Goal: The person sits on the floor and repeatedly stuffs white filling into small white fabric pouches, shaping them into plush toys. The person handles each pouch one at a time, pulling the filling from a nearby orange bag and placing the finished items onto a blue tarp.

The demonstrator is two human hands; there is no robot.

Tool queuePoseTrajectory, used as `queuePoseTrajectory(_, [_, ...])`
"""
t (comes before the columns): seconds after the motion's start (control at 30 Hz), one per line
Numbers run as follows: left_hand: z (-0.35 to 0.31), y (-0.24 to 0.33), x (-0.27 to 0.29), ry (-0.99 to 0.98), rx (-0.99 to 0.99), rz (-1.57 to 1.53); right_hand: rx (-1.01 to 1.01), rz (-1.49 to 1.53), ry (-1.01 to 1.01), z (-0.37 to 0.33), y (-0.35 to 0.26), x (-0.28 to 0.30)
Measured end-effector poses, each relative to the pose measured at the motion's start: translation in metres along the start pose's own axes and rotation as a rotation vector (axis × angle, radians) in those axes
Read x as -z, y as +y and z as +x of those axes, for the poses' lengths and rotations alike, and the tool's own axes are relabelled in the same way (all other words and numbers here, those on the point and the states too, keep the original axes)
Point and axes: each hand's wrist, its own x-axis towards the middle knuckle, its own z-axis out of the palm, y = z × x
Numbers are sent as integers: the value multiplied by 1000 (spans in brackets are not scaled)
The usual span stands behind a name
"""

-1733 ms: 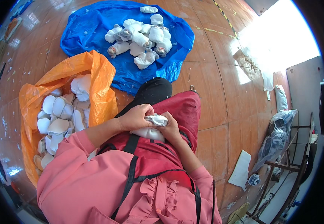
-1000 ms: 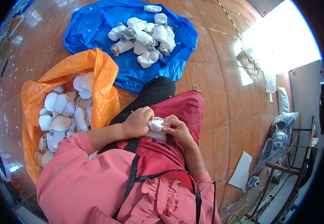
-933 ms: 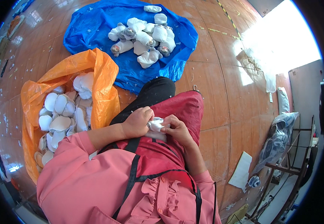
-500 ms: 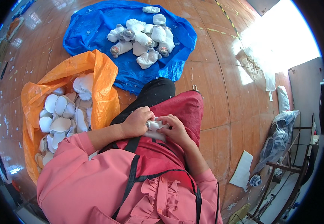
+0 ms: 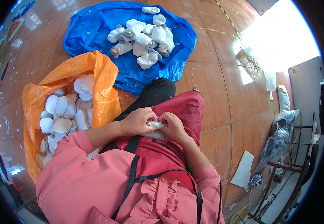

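Note:
Over my lap, a small white fabric piece (image 5: 156, 124) is stretched between both hands. My left hand (image 5: 139, 121) pinches its left side, fingers bent round the edge. On the other side my right hand (image 5: 173, 126) grips the right edge with thumb and fingers together. A pale padded part (image 5: 155, 135) shows just beneath, partly hidden by the hands; I cannot tell whether it belongs to the same piece. Underneath lies a red apron (image 5: 184, 112) spread over my legs.
An orange bag (image 5: 108, 100) at the left holds several white and beige padded shapes (image 5: 61, 125). Ahead, a blue sheet (image 5: 91, 35) carries a pile of white stuffed pieces with grey parts (image 5: 143, 39). To the right stand a metal rack (image 5: 288, 168) and a clear plastic bag (image 5: 277, 130).
My hands have drawn closer together at the white fabric piece, the right one turning inward. The fabric now looks flatter and narrower between them. The bag and pile have stayed put.

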Motion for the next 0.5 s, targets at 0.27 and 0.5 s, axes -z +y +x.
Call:
queuePoseTrajectory(0.27, [7,-7,-10,26,-45,157,-58,-80,121,2,10,-16])
queuePoseTrajectory(0.5, [8,-12,-24,146,-202,303,-165,46,32,1,12,-8])
